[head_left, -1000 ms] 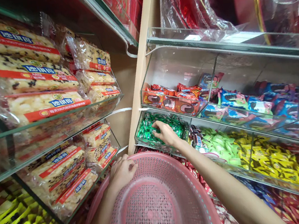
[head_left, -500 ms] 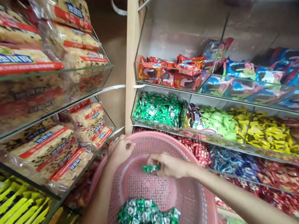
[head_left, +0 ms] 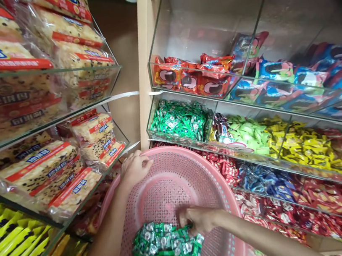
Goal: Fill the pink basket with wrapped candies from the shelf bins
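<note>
A pink perforated plastic basket [head_left: 202, 170] is tilted in front of me. My left hand [head_left: 135, 167] is closed over its far left rim, thumb on the inside. Low in the basket lies a heap of green-and-silver wrapped candies [head_left: 165, 247]. My right hand [head_left: 199, 219] reaches in from the right, its blurred fingers curled down at the heap's upper right edge. A bit of green wrapper shows under those fingers; the fingertips themselves are partly hidden. Beyond the rim, a clear shelf bin [head_left: 178, 137] holds a pile of the same green candies [head_left: 182, 118].
To the right, clear bins hold red packets [head_left: 189, 76], blue packets [head_left: 276, 73], light green candies [head_left: 248, 132], yellow candies [head_left: 303, 139] and blue-wrapped ones [head_left: 264, 182]. On the left, glass-fronted shelves carry packaged crackers [head_left: 52, 166] and yellow packets [head_left: 13, 252]. A wooden post [head_left: 142, 72] separates them.
My right hand has dropped from the basket's middle, where it held green candies, to the heap's edge. My left hand stays on the rim. The view has shifted slightly.
</note>
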### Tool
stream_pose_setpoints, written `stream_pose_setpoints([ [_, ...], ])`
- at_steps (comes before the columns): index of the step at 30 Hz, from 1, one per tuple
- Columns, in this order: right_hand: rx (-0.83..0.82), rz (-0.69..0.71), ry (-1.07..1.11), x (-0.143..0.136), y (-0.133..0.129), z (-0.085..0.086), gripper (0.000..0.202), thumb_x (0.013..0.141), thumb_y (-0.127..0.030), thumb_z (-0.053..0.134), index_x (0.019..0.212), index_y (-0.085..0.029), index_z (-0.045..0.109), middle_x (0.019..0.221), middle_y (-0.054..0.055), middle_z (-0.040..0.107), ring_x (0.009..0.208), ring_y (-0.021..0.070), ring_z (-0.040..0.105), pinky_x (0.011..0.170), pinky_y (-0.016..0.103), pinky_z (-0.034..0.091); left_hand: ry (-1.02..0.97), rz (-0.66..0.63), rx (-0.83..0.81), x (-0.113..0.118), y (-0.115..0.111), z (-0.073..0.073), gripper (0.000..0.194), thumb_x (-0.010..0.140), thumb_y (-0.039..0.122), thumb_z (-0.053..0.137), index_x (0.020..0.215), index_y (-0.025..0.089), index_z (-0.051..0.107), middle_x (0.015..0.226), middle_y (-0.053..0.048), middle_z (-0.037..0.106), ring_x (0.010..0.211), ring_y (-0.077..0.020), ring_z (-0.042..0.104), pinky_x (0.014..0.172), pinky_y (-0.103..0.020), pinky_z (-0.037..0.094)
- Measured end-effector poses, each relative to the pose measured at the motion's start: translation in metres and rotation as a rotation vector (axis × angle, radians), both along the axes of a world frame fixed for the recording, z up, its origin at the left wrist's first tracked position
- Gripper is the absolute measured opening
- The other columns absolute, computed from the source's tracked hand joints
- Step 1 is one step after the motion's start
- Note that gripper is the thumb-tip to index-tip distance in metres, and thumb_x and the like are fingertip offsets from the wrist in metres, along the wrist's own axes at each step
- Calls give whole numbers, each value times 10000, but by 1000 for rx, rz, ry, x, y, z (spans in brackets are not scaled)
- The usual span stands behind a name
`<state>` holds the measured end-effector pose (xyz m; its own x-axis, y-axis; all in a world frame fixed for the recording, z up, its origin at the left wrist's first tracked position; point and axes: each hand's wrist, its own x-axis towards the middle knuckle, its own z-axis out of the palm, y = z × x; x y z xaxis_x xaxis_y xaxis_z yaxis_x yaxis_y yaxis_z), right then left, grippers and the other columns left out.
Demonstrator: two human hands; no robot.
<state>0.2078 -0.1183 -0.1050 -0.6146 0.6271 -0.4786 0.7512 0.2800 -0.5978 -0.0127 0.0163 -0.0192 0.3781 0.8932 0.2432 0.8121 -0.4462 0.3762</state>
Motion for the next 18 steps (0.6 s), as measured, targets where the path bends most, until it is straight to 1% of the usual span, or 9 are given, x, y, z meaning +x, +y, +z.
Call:
stream_pose_setpoints([
  [3, 41, 29, -44, -4, -4, 3, 245, 643, -138, 687, 886, -140, 654, 759, -27, 559, 663, 91, 472, 598, 188, 361, 12, 0, 8, 0, 0, 0, 328, 835, 452, 452, 819, 243, 703, 913, -18, 587, 850, -161, 538, 769, -278, 376],
  [5, 76, 22, -70, -6, -9, 7, 316, 653, -155, 684, 966, -140, 645, 860, 9, 603, 745, 120, 516, 660, 206, 391, 27, -1, 11, 0, 0, 0, 334, 840, 452, 442, 827, 245, 704, 916, -19, 588, 847, -164, 541, 758, -279, 374],
  [7, 112, 1, -104, -7, -14, 11, 383, 651, -171, 686, 1028, -141, 626, 968, 49, 616, 848, 161, 541, 729, 231, 410, 35, -3, 14, 0, 0, 0, 343, 843, 454, 436, 824, 241, 705, 918, -22, 588, 842, -165, 542, 751, -278, 374],
  [11, 201, -78, -145, -10, -23, 15, 346, 684, -186, 648, 1025, -134, 614, 1090, 105, 584, 997, 220, 531, 823, 278, 413, 35, -1, 18, 0, 0, -1, 342, 843, 450, 432, 827, 243, 705, 925, -20, 589, 845, -163, 544, 756, -277, 375],
  [13, 194, -83, -148, -11, -26, 14, 359, 680, -200, 651, 1030, -128, 610, 1099, 114, 580, 1010, 227, 530, 837, 282, 412, 34, -1, 18, 0, 0, -1, 344, 843, 452, 431, 826, 244, 705, 929, -18, 590, 845, -160, 543, 760, -276, 377],
  [18, 145, -81, -169, -13, -29, 10, 387, 660, -214, 667, 1036, -145, 608, 1077, 98, 602, 965, 218, 555, 794, 266, 419, 37, 2, 19, 0, 0, -1, 340, 838, 456, 440, 824, 242, 705, 920, -21, 592, 840, -155, 538, 748, -268, 380],
])
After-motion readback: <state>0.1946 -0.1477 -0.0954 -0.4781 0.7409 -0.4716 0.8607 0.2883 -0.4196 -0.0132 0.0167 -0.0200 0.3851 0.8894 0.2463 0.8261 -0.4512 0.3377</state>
